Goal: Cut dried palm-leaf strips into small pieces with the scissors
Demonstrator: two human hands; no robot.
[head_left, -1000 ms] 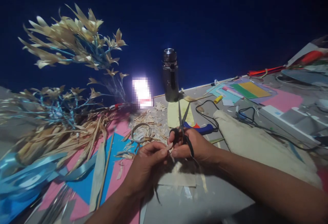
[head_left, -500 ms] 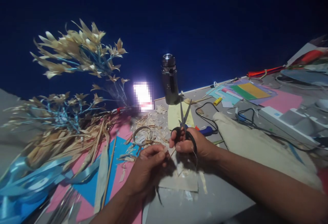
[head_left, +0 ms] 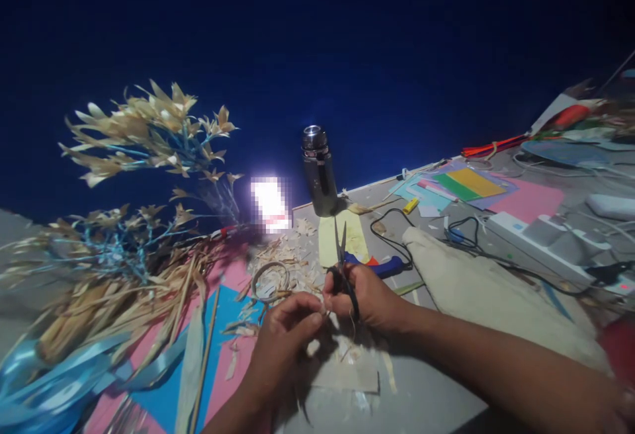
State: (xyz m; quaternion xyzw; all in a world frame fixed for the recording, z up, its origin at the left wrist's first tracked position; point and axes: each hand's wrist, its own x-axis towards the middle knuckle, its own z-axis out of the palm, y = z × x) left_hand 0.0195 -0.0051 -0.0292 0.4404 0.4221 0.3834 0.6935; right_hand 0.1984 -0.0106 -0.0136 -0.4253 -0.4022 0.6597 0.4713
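Observation:
My right hand (head_left: 367, 298) grips black-handled scissors (head_left: 342, 259) whose blades point away from me and are closed. My left hand (head_left: 285, 341) sits just left of it and pinches a small pale strip of dried leaf (head_left: 325, 311) between thumb and fingertips, touching the right hand's thumb. Pale trimmings (head_left: 347, 371) lie on the grey table under both hands.
A dark metal flask (head_left: 317, 169) stands beyond the scissors, a yellow sheet (head_left: 354, 239) and a blue glue gun (head_left: 387, 265) near it. Dried-leaf branches (head_left: 143, 136) and blue ribbon (head_left: 54, 374) fill the left. A cream cloth (head_left: 476, 282), cables, a power strip (head_left: 540, 239) and coloured papers (head_left: 466, 182) lie right.
The scissor blades, spread apart earlier, have closed. Both hands stayed together over the trimmings while the view tilted a little, shifting everything lower in frame.

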